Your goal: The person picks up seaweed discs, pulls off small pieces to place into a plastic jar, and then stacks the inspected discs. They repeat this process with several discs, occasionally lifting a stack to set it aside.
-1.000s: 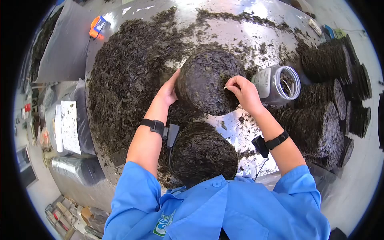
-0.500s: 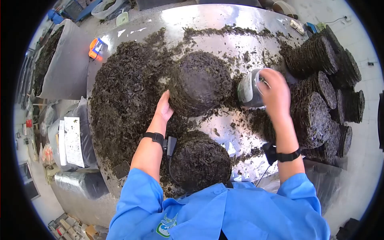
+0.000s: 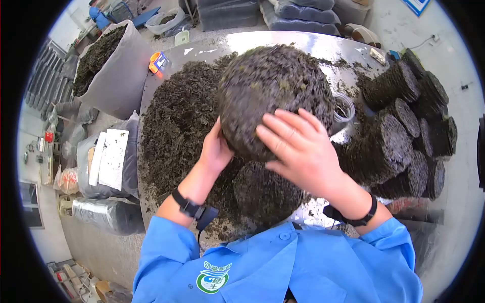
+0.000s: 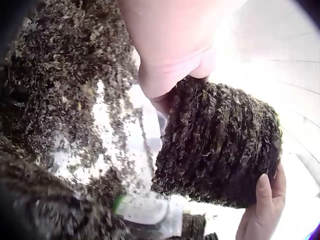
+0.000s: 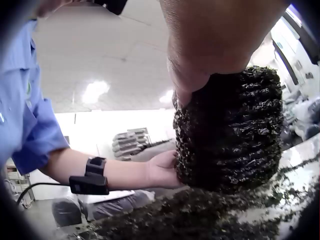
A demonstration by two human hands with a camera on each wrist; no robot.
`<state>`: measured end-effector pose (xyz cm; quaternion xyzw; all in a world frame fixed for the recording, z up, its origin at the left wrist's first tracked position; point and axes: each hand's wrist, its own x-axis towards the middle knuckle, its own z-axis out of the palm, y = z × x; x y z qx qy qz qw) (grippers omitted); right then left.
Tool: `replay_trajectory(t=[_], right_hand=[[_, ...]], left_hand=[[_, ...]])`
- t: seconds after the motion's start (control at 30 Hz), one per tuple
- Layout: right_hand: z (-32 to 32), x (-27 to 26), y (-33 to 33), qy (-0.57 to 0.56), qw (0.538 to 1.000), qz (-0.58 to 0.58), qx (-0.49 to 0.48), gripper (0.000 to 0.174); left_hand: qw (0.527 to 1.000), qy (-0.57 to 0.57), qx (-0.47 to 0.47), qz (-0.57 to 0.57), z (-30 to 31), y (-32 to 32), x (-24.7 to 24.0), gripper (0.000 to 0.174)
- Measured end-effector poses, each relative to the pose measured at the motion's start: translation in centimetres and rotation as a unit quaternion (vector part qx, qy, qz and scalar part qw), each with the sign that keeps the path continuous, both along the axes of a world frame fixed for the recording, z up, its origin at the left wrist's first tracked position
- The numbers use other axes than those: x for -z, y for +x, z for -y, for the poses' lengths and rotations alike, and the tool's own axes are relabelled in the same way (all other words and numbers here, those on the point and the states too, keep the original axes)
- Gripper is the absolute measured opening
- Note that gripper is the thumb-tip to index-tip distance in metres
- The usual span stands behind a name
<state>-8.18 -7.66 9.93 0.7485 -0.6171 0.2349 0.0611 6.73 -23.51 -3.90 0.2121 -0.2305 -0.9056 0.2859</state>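
Note:
A thick round stack of dark dried seaweed sheets [image 3: 278, 86] is held up over the table between both hands, tilted with one round face turned up. My left hand [image 3: 216, 151] holds it at its lower left; those fingers are hidden behind the stack. Across the near part of the round face lies my right hand [image 3: 305, 154], fingers straight and slightly spread. In the left wrist view the layered side of the stack [image 4: 220, 145] shows between the two hands. Just below, a second seaweed stack [image 3: 268, 194] stands near the person's body.
Loose seaweed [image 3: 177, 116] is heaped on the left of the metal table. Behind the raised stack, a clear plastic jar [image 3: 344, 107] is partly hidden. More round stacks [image 3: 391, 146] lie on the right. An orange and blue tape dispenser [image 3: 157, 61] sits at the far left edge.
My right hand went from pinching a small pale piece, to the jar, then onto the stack's face. The stack has been lifted and tilted, with my left hand still at its left. The head view has shifted up.

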Motion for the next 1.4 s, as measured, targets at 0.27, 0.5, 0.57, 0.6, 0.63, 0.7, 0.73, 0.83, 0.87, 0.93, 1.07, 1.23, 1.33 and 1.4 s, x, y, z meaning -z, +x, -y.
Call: replay_trajectory(t=[0.27, 0.5, 0.57, 0.6, 0.63, 0.7, 0.73, 0.83, 0.87, 0.93, 1.07, 1.23, 1.33, 1.4], right_hand=[[-12.2, 5.0, 8.6, 0.068, 0.997, 0.016, -0.020, 0.049], [-13.5, 5.6, 7.9, 0.066, 0.995, 0.060, -0.047, 0.058], [-13.7, 6.0, 7.7, 0.060, 0.992, 0.081, -0.070, 0.054], [-13.9, 6.2, 7.6, 0.058, 0.992, 0.084, -0.076, 0.054], [-13.9, 6.4, 7.5, 0.052, 0.991, 0.099, -0.075, 0.050], [-13.8, 6.5, 7.2, 0.042, 0.989, 0.115, -0.078, 0.045], [-13.9, 6.6, 7.2, 0.024, 0.993, 0.082, -0.078, 0.043], [-13.7, 6.9, 6.7, -0.022, 0.993, 0.054, -0.098, 0.038], [-13.3, 6.8, 6.5, -0.052, 0.990, 0.055, -0.115, 0.035], [-12.8, 4.5, 5.6, -0.102, 0.985, 0.092, -0.106, 0.034], [-11.5, 1.0, 0.7, -0.233, 0.930, 0.281, 0.040, 0.031], [-10.3, 2.9, -6.8, -0.318, 0.596, 0.727, 0.119, 0.021], [-10.9, 3.4, -5.5, -0.202, 0.511, 0.832, 0.083, 0.022], [-11.0, 4.5, -3.8, -0.158, 0.491, 0.855, 0.048, 0.018]], left_hand=[[0.991, 0.073, 0.037, 0.111, -16.2, 8.7, 5.8, 0.041], [0.986, 0.003, -0.032, 0.164, -17.3, 8.7, 6.3, 0.036], [0.989, 0.010, -0.036, 0.141, -17.6, 9.1, 6.3, 0.036], [0.988, 0.009, -0.042, 0.146, -17.8, 9.6, 6.4, 0.036], [0.969, -0.038, -0.079, 0.233, -17.7, 9.9, 6.3, 0.036], [0.936, -0.087, -0.120, 0.318, -17.3, 10.4, 4.3, 0.036], [0.906, -0.193, -0.127, 0.354, -17.7, 10.7, 1.2, 0.041], [0.832, -0.394, -0.115, 0.374, -17.7, 11.5, -2.3, 0.051], [0.790, -0.490, -0.094, 0.357, -17.7, 11.7, -2.9, 0.056], [0.796, -0.492, -0.144, 0.321, -18.7, 10.8, -5.3, 0.059], [0.786, -0.536, -0.176, 0.254, -19.1, 8.8, -9.3, 0.071], [0.873, -0.434, -0.126, 0.181, -18.7, 6.4, -9.9, 0.080], [0.925, -0.349, -0.078, 0.131, -18.5, 4.9, -10.0, 0.077], [0.953, -0.279, -0.036, 0.112, -18.5, 3.9, -10.6, 0.056]])
